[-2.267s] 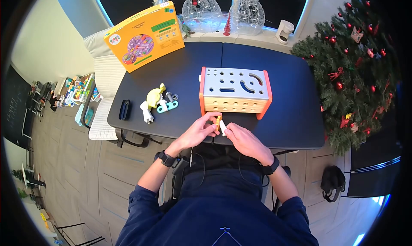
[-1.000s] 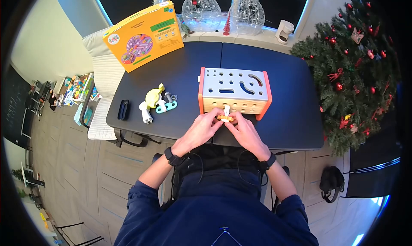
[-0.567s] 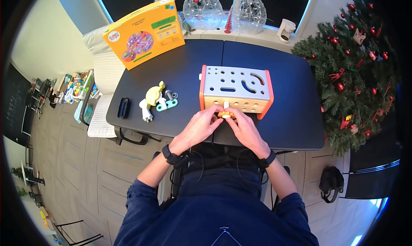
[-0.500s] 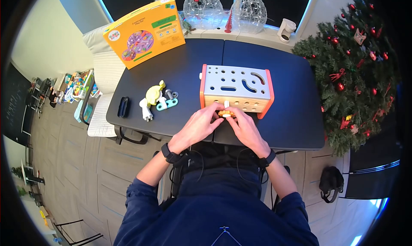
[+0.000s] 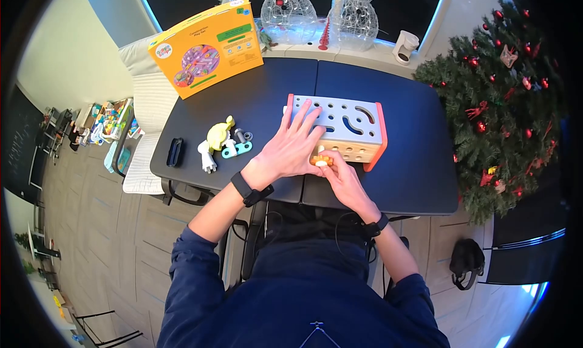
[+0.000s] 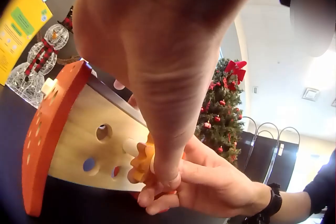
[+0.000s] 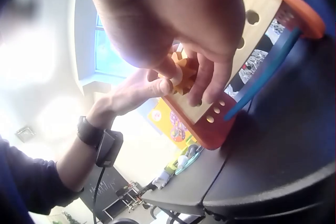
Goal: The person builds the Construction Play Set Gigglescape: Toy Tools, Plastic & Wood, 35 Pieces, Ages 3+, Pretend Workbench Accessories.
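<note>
A wooden box (image 5: 334, 106) with a grey holed top and red-orange ends stands on the dark table. Against its near wooden side, an orange gear (image 5: 322, 160) sits at the end of a white peg (image 6: 128, 147). My left hand (image 5: 288, 149) spreads its fingers over the box's top left part, its thumb at the gear. With thumb and fingers, my right hand (image 5: 347, 184) holds the gear from the right; the right wrist view shows the gear (image 7: 185, 74) between them. Whether the peg's tip is inside a hole is hidden.
Left of the box lie a yellow piece (image 5: 218, 133), white pieces (image 5: 207, 157), a teal strip (image 5: 237, 150) and grey bolt parts. Beyond stand a black tray (image 5: 175, 152) and a yellow carton (image 5: 209, 50). A decorated tree (image 5: 486, 105) is at the right.
My left hand has moved from the gear up onto the box top, its fingers now spread. The gear and white peg, earlier turned in both hands, came up to the box's near side.
</note>
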